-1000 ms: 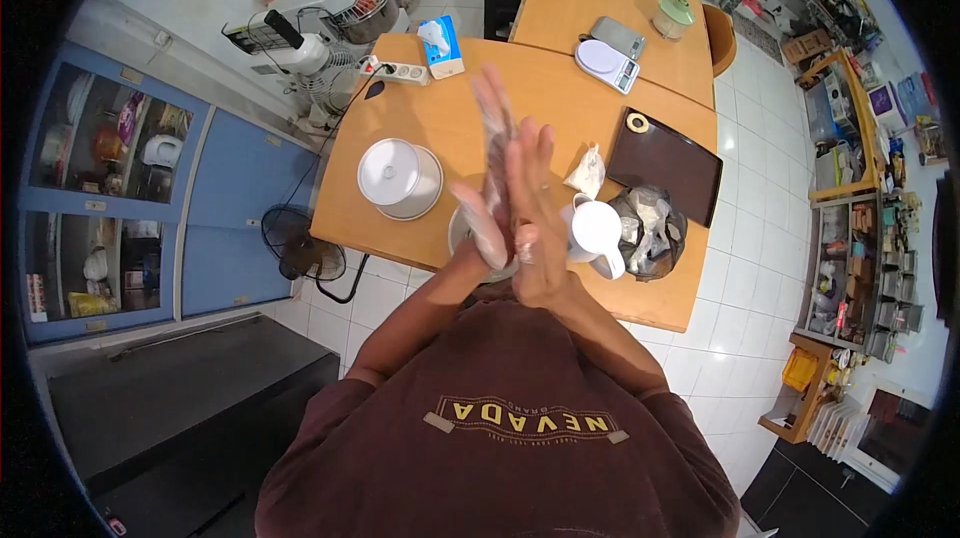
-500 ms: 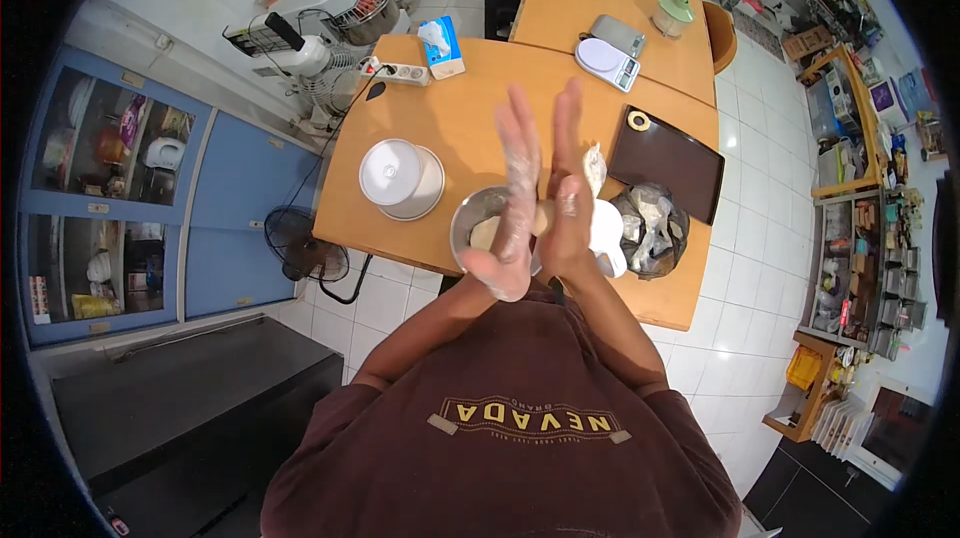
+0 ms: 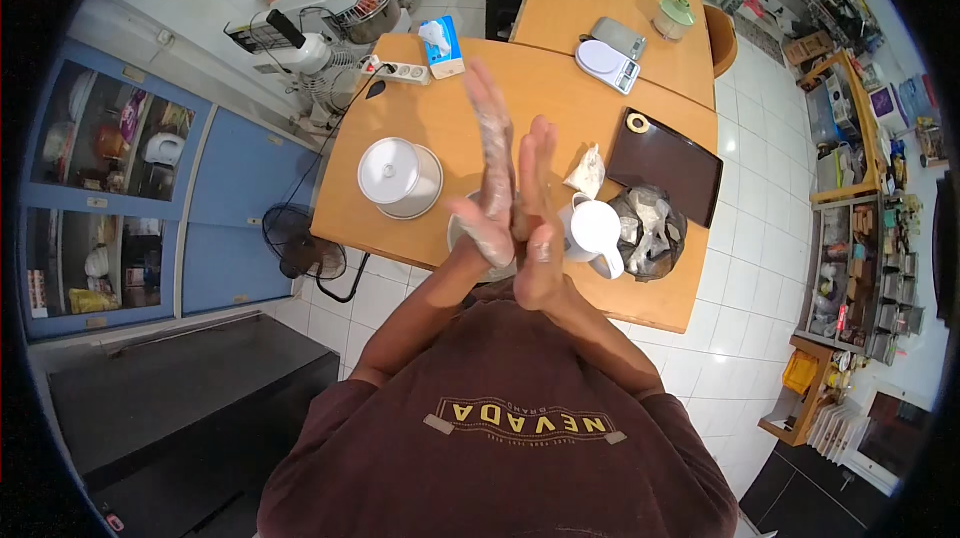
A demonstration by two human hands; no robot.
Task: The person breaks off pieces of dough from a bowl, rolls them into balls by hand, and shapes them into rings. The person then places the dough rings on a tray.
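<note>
While left hand, right hand faced flat, unclenched, bowl toward six o'clock seemed stiff, slick; best held by rim.

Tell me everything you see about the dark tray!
The tray is dark brown and rectangular, with a low raised rim. I can't tell if it's plastic or metal. It lies flat, a bit turned, on the tan table, to the right of the right hand, which isn't touching it. A pale yellow ring sits in its far left corner. A bag overlaps its near edge; touching is unclear.
</note>
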